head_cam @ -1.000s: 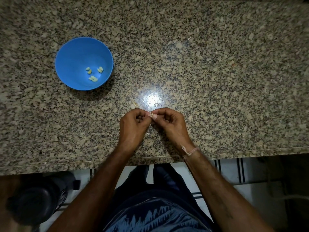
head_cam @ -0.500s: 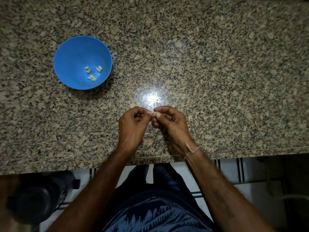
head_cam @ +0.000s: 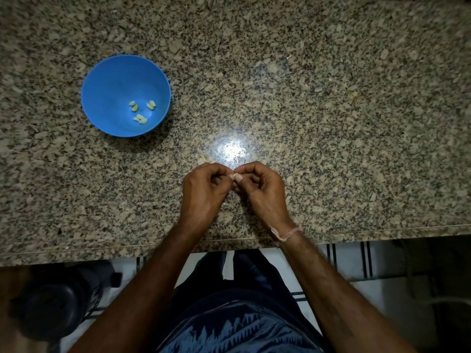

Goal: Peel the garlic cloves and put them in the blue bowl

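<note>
A blue bowl stands on the granite counter at the left, with several pale peeled garlic cloves lying in its bottom. Near the counter's front edge my left hand and my right hand meet fingertip to fingertip. Between them they pinch one small garlic clove, of which only a pale sliver shows past the thumbs and nails. Both hands have their fingers curled in around it.
The speckled granite counter stretches wide to the right and back, with a bright light glare just beyond my hands. A small pale scrap lies by my left hand. A dark round object sits below the counter edge at the left.
My hands have stayed in place with the clove pinched between them; the fingertips shifted slightly around it. The bowl has not moved.
</note>
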A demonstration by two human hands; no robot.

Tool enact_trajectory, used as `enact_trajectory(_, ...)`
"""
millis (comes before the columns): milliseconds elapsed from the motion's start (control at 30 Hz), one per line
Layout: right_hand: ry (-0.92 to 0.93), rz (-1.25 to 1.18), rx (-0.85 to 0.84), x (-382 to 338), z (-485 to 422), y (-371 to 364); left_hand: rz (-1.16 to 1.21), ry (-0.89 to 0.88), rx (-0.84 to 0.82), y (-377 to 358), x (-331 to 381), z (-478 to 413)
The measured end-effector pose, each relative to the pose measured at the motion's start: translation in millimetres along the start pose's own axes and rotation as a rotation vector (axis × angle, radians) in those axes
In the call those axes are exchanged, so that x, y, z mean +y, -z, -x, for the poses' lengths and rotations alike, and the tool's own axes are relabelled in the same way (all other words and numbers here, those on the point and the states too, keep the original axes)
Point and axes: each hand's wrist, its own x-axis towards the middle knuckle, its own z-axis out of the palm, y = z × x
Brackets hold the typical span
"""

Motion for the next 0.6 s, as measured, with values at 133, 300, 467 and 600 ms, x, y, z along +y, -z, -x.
enact_trajectory(133, 0.0, 0.006, 0.007, 0.7, 0.1, 0.7, 0.031, 0.005, -0.016, 0.4, 1.5, -0.2)
enact_trajectory(300, -0.003, 0.014, 0.002, 2.5, 0.1, 1.2, 0.039, -0.001, -0.027, 2.2, -0.1, -1.1)
enact_trajectory(467, -0.007, 0.014, 0.005, 1.0, -0.2, 0.0, -0.014, 0.008, -0.018, -0.6, -4.8, -1.7)
enact_trajectory(600, -0.025, -0.003, 0.009, 2.3, -1.0, -0.5, -0.02, 0.005, -0.015, -3.3, -3.2, -1.6)
